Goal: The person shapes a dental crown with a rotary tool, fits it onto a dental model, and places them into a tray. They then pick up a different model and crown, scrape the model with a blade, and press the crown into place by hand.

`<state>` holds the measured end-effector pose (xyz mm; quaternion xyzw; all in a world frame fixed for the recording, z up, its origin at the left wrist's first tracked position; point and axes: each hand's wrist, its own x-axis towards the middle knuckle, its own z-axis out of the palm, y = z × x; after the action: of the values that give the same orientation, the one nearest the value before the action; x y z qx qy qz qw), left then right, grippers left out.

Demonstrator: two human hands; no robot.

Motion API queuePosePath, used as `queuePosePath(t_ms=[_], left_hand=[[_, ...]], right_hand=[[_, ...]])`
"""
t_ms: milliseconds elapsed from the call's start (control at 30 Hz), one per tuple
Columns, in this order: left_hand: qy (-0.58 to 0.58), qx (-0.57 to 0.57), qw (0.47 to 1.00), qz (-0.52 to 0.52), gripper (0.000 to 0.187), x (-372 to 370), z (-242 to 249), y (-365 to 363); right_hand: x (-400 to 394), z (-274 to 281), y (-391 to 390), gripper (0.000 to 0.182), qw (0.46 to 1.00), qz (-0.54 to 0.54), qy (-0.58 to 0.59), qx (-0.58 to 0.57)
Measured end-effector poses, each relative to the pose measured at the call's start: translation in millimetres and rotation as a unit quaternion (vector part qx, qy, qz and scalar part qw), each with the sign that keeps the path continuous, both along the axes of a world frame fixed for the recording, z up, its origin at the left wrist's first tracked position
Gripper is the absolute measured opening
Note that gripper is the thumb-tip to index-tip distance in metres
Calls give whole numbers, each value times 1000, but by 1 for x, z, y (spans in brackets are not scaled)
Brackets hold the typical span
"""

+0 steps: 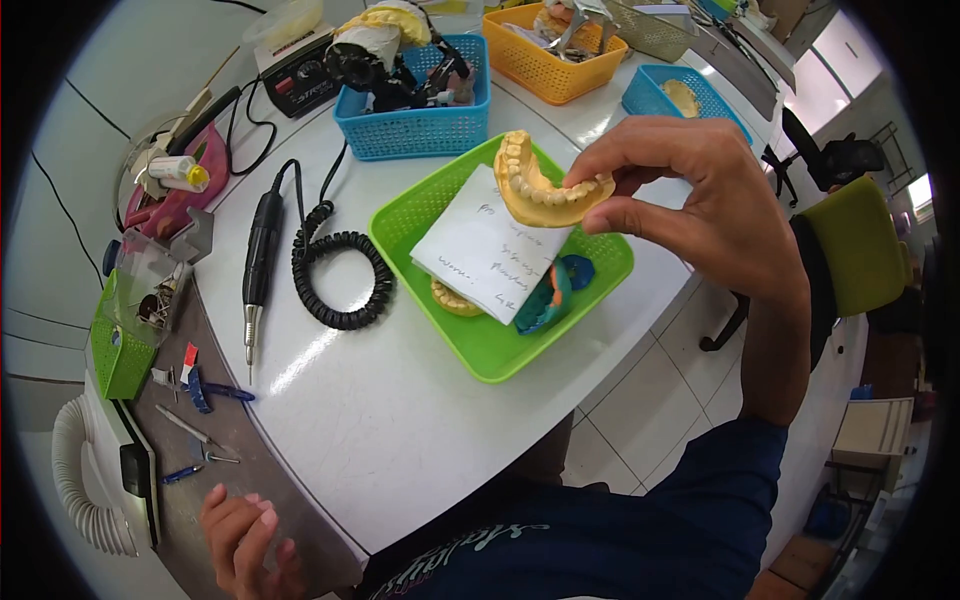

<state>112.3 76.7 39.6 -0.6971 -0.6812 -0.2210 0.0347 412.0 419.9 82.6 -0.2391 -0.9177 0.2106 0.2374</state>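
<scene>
My right hand (pixel 700 190) pinches a yellow plaster dental cast (pixel 545 200) by one end between thumb and fingers. The cast is horseshoe-shaped with a row of teeth, held above a green plastic basket (pixel 492 362). Inside the basket lie a folded white paper (pixel 485 245) with handwriting, a teal and orange dental impression (pixel 545 300) and another yellow cast (pixel 455 302), partly hidden under the paper. Over the brown desk edge at lower left, my left hand (pixel 248 545) is loosely curled with fingers apart, holding nothing.
A black dental handpiece (pixel 263 250) with a coiled cord (pixel 345 318) lies left of the basket. Behind stand a blue basket (pixel 415 135) with a black articulator, an orange basket (pixel 560 75) and another blue basket (pixel 650 95). Pens and small tools (pixel 185 425) lie at left.
</scene>
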Motion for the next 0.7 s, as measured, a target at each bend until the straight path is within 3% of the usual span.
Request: queuePosePath(t_ms=[200,267,300,533,700], left_hand=[[57,-30,991,-118,26,37,15,41],[49,-9,991,-128,26,48,8,40],[38,-11,993,-107,26,54,4,39],[-7,21,1000,-3,21,97,-6,54],[-44,88,992,76,32,133,-9,89]], right_hand=[[46,39,29,31,998,-37,-25,33],[63,52,45,36,992,-108,-57,-9],[74,53,57,40,992,-110,-37,-44],[135,37,110,41,994,-110,0,21],[161,37,131,39,993,-113,16,-34]])
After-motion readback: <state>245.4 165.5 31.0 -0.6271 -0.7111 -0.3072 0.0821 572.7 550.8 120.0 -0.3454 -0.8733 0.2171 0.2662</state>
